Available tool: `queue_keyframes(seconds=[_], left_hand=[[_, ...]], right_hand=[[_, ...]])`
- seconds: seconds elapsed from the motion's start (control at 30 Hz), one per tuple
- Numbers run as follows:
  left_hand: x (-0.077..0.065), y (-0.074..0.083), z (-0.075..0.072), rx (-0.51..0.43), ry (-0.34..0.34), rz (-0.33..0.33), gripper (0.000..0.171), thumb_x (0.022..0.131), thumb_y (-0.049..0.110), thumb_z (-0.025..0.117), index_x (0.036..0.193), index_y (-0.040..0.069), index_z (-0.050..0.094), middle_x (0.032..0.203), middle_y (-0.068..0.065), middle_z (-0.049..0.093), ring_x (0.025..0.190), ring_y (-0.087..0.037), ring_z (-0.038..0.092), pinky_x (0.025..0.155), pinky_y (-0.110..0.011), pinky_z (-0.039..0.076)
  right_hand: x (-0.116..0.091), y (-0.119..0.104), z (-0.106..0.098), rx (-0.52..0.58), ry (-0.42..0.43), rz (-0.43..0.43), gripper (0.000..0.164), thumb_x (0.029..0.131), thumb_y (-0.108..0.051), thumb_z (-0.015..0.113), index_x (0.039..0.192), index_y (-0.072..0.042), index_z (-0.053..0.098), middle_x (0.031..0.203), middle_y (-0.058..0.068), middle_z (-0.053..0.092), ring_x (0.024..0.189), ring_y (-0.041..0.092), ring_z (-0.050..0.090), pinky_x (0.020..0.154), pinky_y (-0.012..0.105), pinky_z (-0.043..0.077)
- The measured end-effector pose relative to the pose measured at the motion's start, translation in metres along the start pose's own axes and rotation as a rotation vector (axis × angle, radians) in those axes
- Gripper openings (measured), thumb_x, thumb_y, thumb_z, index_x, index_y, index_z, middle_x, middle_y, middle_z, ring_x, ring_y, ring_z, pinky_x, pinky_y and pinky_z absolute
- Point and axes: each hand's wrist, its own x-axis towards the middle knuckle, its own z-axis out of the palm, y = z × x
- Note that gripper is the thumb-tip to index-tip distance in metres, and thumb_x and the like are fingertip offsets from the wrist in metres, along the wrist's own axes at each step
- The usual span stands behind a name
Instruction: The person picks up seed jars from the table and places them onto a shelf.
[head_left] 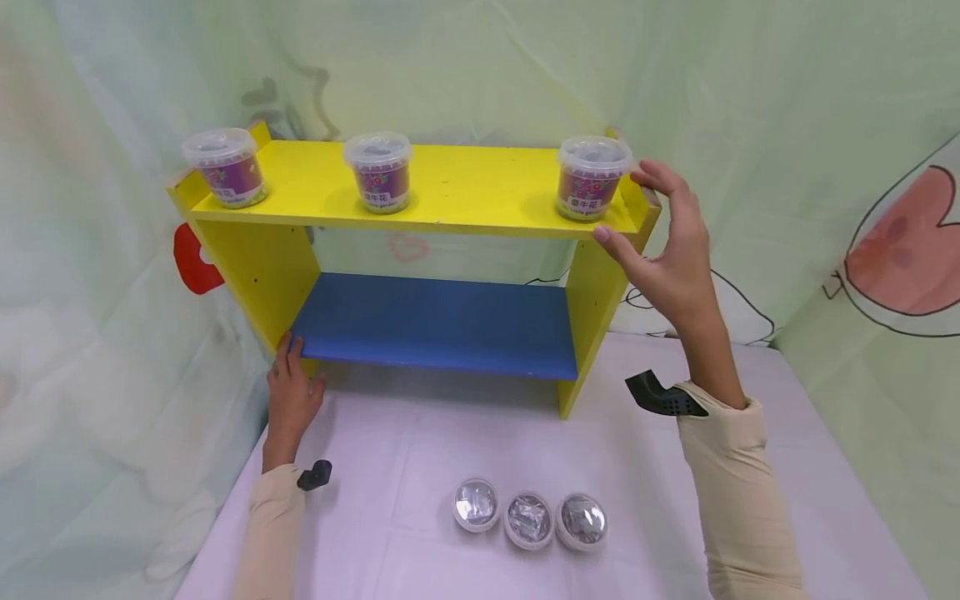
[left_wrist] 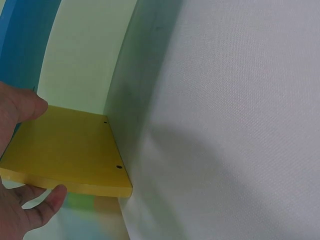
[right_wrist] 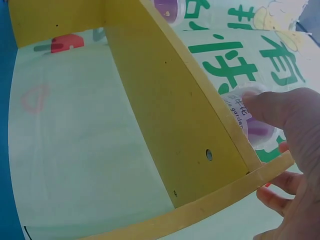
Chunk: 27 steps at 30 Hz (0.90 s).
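A small shelf unit stands on the table, with a yellow top board [head_left: 480,179], yellow sides and a blue lower board [head_left: 442,321]. My left hand [head_left: 294,404] grips the front edge of its left side panel [left_wrist: 65,150], thumb on the inner face and fingers on the outer. On the top board stand a left tub [head_left: 234,179], a middle tub [head_left: 382,179] and a right tub [head_left: 587,187], upright with clear lids and purple labels. My right hand [head_left: 678,258] is beside the right tub, thumb and fingers spread apart; the thumb overlaps the tub [right_wrist: 260,131] in the right wrist view.
Three round tubs with clear lids and silvery packets inside, a left one [head_left: 476,504], a middle one [head_left: 528,521] and a right one [head_left: 581,522], sit on the white tablecloth [head_left: 405,467]. Printed pale green curtains [head_left: 765,125] hang behind and at the sides.
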Motion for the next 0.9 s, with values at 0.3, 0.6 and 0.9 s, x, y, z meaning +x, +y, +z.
queue_keyframes(seconds=[0.3, 0.6, 0.9], left_hand=[[-0.001, -0.002, 0.001, 0.011, 0.002, 0.004, 0.072, 0.091, 0.004, 0.064, 0.149, -0.002, 0.022, 0.159, -0.019, 0.013, 0.110, -0.053, 0.037, 0.091, -0.064, 0.042], [0.002, -0.002, 0.000, 0.008, -0.003, -0.011, 0.069, 0.093, 0.006, 0.061, 0.150, -0.001, 0.022, 0.160, -0.018, 0.013, 0.116, -0.052, 0.036, 0.095, -0.064, 0.041], [0.003, -0.003, 0.001, 0.008, 0.001, -0.006, 0.069, 0.093, 0.006, 0.061, 0.150, 0.000, 0.022, 0.160, -0.018, 0.013, 0.115, -0.051, 0.036, 0.096, -0.063, 0.040]], right_hand=[[-0.020, -0.030, 0.004, 0.036, 0.082, -0.100, 0.051, 0.083, -0.001, 0.069, 0.131, 0.005, 0.053, 0.141, 0.022, 0.047, 0.138, 0.026, 0.040, 0.116, 0.028, 0.030], [-0.042, -0.004, 0.024, 0.111, 0.300, -0.159, 0.038, 0.087, -0.025, 0.067, 0.106, 0.008, 0.067, 0.142, 0.016, 0.048, 0.139, 0.022, 0.037, 0.117, 0.038, 0.029], [-0.059, -0.031, 0.029, 0.133, 0.343, -0.162, 0.038, 0.090, -0.024, 0.064, 0.099, 0.012, 0.065, 0.128, 0.031, 0.051, 0.132, 0.028, 0.042, 0.115, 0.041, 0.029]])
